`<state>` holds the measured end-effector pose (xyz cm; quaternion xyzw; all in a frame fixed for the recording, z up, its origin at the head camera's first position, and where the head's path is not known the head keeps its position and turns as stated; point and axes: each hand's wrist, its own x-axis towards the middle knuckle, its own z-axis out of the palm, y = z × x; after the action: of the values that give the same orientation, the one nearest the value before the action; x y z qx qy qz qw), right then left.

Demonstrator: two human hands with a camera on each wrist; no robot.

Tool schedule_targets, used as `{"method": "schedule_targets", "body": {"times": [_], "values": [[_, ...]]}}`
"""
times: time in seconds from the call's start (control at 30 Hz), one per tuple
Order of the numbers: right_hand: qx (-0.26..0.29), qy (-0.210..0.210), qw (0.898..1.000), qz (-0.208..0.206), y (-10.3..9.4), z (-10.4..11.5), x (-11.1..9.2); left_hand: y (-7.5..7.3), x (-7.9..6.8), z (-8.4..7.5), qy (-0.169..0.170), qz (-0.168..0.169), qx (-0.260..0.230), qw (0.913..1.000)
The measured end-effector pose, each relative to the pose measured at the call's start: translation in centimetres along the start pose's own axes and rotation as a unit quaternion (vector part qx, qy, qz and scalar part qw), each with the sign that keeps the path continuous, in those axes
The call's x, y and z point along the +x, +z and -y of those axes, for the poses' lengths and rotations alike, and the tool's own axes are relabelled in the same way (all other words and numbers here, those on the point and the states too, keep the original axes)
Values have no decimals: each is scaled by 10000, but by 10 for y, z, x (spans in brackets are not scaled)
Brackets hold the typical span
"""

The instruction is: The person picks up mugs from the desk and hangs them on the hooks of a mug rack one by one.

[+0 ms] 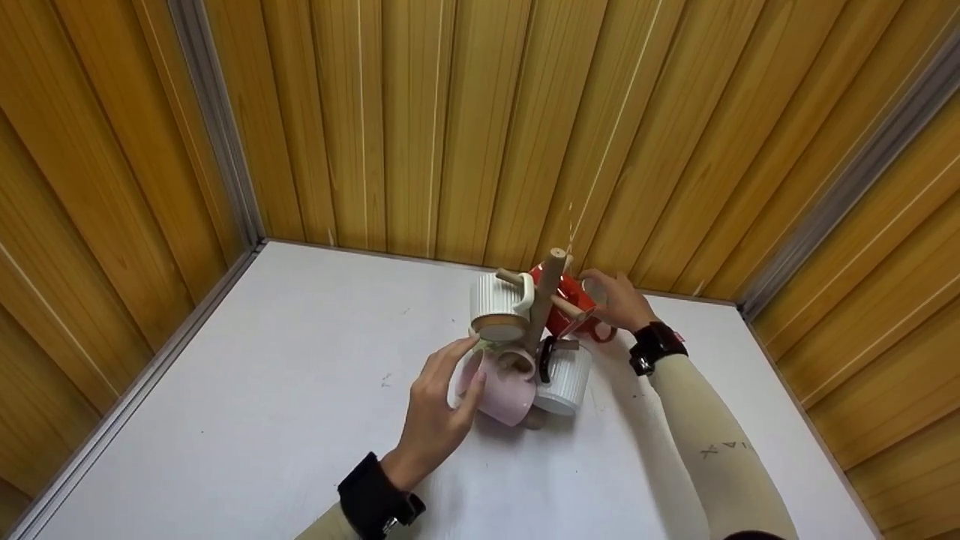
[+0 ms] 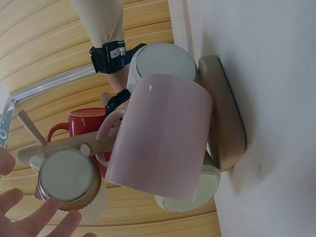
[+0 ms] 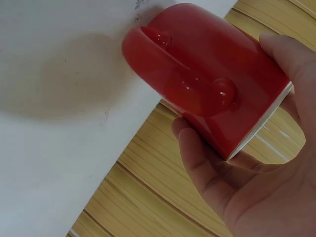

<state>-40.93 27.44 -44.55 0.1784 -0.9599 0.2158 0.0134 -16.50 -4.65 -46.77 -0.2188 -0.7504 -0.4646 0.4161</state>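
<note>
A wooden mug tree (image 1: 547, 300) stands on the white table with mugs on its pegs. My right hand (image 1: 619, 300) grips a red mug (image 3: 212, 74) behind the post, thumb and fingers around its pale-edged end; its handle points away from the palm. My left hand (image 1: 442, 405) is at the near left side, fingers loosely spread beside a pink mug (image 1: 506, 394) and just below a ribbed white mug (image 1: 495, 300). Another ribbed white mug (image 1: 566, 379) with a black handle hangs low at the right. A pale green mug (image 2: 197, 192) is mostly hidden behind the pink one.
The rack's thick wooden base (image 2: 224, 118) rests on the white tabletop (image 1: 315, 375). Wood-plank walls (image 1: 450, 127) close off the back and both sides, the back one close behind my right hand. Grey metal strips (image 1: 217, 120) run up the corners.
</note>
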Motion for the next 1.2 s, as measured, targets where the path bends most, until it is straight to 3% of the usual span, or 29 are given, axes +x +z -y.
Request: {"method": "schedule_targets", "body": {"times": [0.2, 0.47, 0.73, 0.9, 1.03, 1.2], "values": [[-94, 95, 9994, -312, -21, -3, -25, 8, 2, 0, 213, -119, -89, 9997], [108, 113, 9954, -949, -42, -3, -69, 17, 2, -5, 243, -71, -391, 9989], [140, -303, 9853, -1678, -64, 12, -118, 27, 5, -12, 578, 53, -678, 9960], [241, -591, 9783, -1972, -75, 27, -149, 32, 6, -17, 793, 304, -674, 9941], [693, -769, 9758, -1927, -80, 41, -166, 37, 5, -20, 871, 589, -530, 9930], [1350, -851, 9755, -1513, -80, 60, -181, 44, 6, -24, 949, 927, -501, 9899]]}}
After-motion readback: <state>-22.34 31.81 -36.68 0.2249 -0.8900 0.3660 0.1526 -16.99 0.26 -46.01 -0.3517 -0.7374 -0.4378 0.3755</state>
